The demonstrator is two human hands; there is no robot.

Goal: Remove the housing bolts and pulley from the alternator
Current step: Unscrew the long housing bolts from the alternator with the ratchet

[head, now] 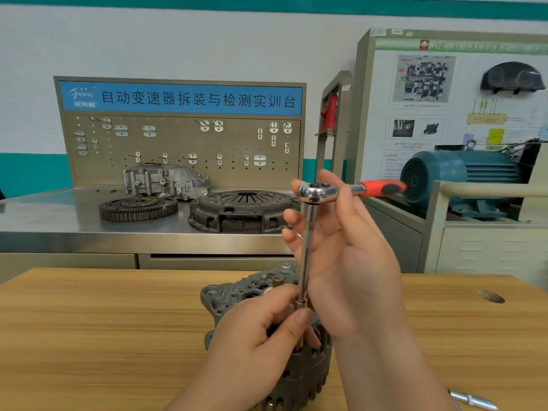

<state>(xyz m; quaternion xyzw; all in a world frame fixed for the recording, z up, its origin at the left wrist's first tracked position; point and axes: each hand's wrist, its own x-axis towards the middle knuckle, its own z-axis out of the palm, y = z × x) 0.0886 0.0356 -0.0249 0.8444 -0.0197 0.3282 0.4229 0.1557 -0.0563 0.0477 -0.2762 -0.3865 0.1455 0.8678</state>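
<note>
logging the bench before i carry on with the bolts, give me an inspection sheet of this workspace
surface: wooden table
job's things: alternator stands on the table; a ratchet with a red handle tops an upright extension bar that runs down to the alternator
clutter: metal tool at the table's near right edge; dark round mark on the wood
grippers: left hand pinches the bar's lower end; right hand holds the ratchet at its head
cables: nothing seen
surroundings: steel bench carrying a flywheel, clutch cover and cast housing; pegboard behind; blue motor to the right
</note>
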